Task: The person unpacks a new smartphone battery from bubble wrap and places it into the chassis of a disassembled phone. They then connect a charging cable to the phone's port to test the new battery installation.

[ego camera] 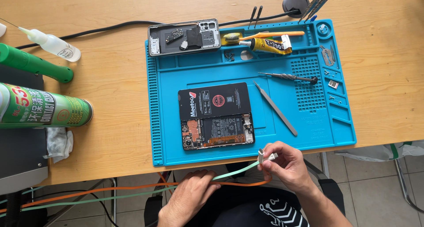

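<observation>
Right fingers [270, 158] pinching white cable plug [267, 156], left fingers [207, 183] closed around pale green cable [234, 170]

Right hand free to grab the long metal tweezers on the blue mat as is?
Probably not at once: the right hand pinches a white cable plug. The path to the long metal tweezers on the blue mat looks unobstructed.

Green spray can [44, 107] with red-and-white label lying at bench left, yellow-and-black glue tube [266, 45] on blue mat [282, 130], black battery label [215, 100] mid-mat
</observation>
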